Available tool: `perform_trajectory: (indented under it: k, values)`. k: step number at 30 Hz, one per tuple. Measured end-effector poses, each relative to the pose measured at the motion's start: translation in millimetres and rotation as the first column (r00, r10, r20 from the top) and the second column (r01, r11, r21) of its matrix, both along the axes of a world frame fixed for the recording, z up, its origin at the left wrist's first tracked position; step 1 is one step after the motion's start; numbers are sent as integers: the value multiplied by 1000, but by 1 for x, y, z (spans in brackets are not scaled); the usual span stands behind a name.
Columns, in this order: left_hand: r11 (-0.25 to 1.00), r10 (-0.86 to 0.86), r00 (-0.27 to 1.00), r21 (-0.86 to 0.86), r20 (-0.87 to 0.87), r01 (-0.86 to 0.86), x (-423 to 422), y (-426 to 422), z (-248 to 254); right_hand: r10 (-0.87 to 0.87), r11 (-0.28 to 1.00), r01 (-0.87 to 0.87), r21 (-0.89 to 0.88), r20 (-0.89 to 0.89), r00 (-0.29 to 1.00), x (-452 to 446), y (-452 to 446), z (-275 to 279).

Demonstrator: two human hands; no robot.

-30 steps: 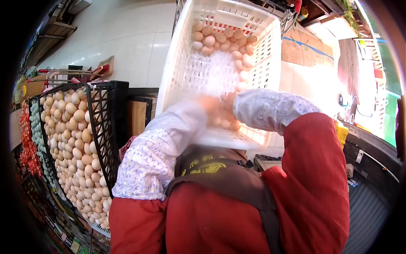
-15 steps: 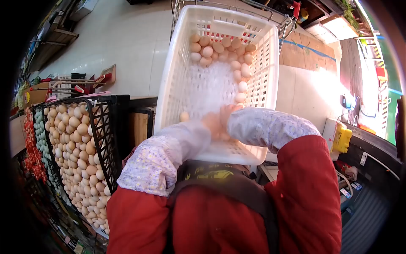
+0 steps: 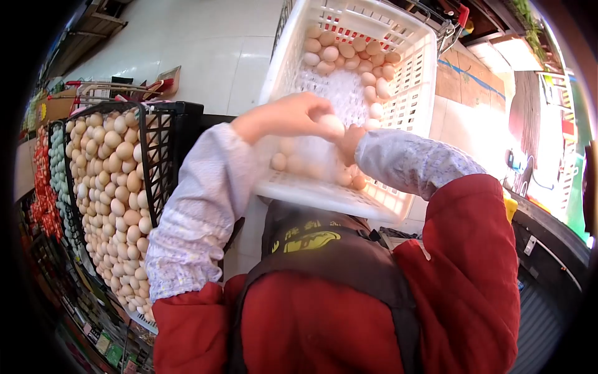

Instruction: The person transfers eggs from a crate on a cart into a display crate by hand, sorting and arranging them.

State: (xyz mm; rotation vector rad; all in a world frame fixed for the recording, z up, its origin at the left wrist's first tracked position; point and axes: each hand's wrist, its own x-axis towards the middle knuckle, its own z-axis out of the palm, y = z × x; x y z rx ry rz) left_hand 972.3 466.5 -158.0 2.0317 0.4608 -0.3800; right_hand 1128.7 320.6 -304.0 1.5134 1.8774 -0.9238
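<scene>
My left hand is curled over the white plastic basket, its thumb and fingers around a pale egg. My right hand reaches down inside the basket beside that egg, partly covered and blurred, so its fingers do not show clearly. Brown eggs are gathered at the basket's far end, with a line of them along the right wall. More eggs lie at the near end, smeared by motion. Clear crumpled plastic covers part of the basket floor.
On the left stands a black crate piled with brown eggs; greenish eggs and red packets lie beyond it. A metal cart holds the basket's far end. Flattened cardboard lies on the right.
My left hand has lifted and moved up over the basket, with an egg in it. More eggs show at the near end. The basket appears further up and right in view.
</scene>
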Motion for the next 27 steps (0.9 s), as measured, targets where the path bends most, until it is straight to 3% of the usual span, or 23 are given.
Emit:
perform_trajectory:
  k: [1,2,3,4,5,6,7,8,10,11,12,13,14,16,20,22,23,24,25,26,27]
  values:
    - [960,136,990,-251,39,-122,-10,0,10,-40,999,41,9,-75,996,3,0,-4]
    - [845,275,960,-488,45,-219,-20,-1,20,-79,997,82,15,-150,986,6,1,-8]
    - [846,286,957,-483,49,-228,-30,-4,29,-114,992,121,19,-224,968,7,4,-10]
    - [720,455,889,-605,41,-341,-42,-10,39,-145,987,157,20,-297,944,5,8,-7]
    - [560,610,793,-712,9,-422,-53,-17,46,-126,990,140,27,-297,946,-1,6,-4]
    - [559,626,780,-707,16,-434,-63,-25,51,-215,962,247,113,-239,947,-12,-1,7]
    - [422,719,695,-810,25,-407,-75,-32,54,-299,918,337,210,-194,934,-24,-5,17]
    - [289,807,590,-889,27,-355,-90,-38,58,-174,937,210,280,-148,974,-26,-11,4]
    - [103,883,463,-930,-77,-352,-119,-54,62,-121,903,189,387,-193,974,-21,-18,-32]
    - [61,908,412,-946,-80,-319,-133,-62,67,-225,793,376,480,-343,912,-27,-30,-33]
    - [24,936,342,-954,-83,-299,-145,-72,66,-76,859,281,427,-437,896,-14,-26,-49]
    - [57,954,301,-979,-4,-193,-161,-77,62,91,849,174,499,-462,882,-11,-23,-47]
    - [56,970,243,-977,5,-204,-175,-84,68,23,869,220,442,-482,876,-18,-22,-40]
    - [-76,990,94,-967,-101,-241,-201,-96,82,-91,926,235,295,-429,899,-35,-20,-8]
    - [-114,982,-177,-939,-58,-324,-262,-129,96,-68,931,208,300,-417,907,-35,-15,-28]
    - [-61,950,-307,-931,57,-361,-298,-147,107,-29,940,161,300,-402,915,-30,-13,-33]
    - [2,944,-323,-979,69,-202,-324,-152,91,-46,937,183,299,-414,909,-25,-12,-45]
    - [-166,894,-441,-864,71,-475,-336,-165,117,-67,932,208,295,-424,903,-18,-13,-60]
    - [-179,840,-506,-778,199,-603,-352,-174,122,-43,935,187,302,-427,903,-9,-13,-79]
    - [-210,775,-540,-671,329,-711,-366,-182,126,-192,945,293,143,-479,856,1,-10,-99]
    - [-252,763,-559,-647,324,-719,-377,-189,137,-173,950,275,149,-480,860,2,15,-97]
